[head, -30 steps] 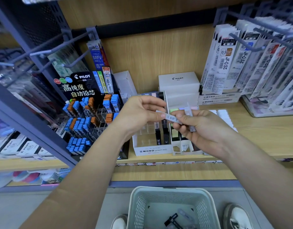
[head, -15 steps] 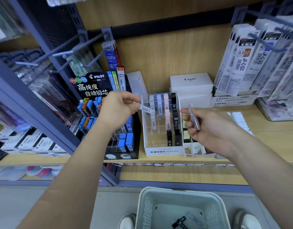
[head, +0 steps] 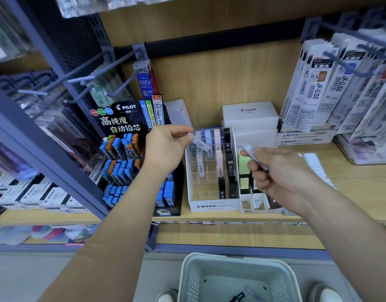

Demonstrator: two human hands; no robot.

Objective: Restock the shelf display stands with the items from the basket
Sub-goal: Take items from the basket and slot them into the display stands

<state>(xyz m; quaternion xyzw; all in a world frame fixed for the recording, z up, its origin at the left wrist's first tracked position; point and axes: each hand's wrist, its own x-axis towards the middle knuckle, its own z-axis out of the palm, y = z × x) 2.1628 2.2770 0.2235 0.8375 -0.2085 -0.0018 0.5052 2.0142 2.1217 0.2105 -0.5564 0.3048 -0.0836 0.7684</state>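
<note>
Even, fairly bright indoor light falls from above, with only soft shadows beneath the shelf (head: 351,192) edge below the hands. Both hands, the left hand (head: 166,147) and right hand (head: 277,171), are reasonably sharp, though the small items they grip are slightly smeared. Left of the hands, the hanging packets (head: 57,125) blur heavily. Wide-angle distortion bends the edges; the basket (head: 187,277) below looks soft.
</note>
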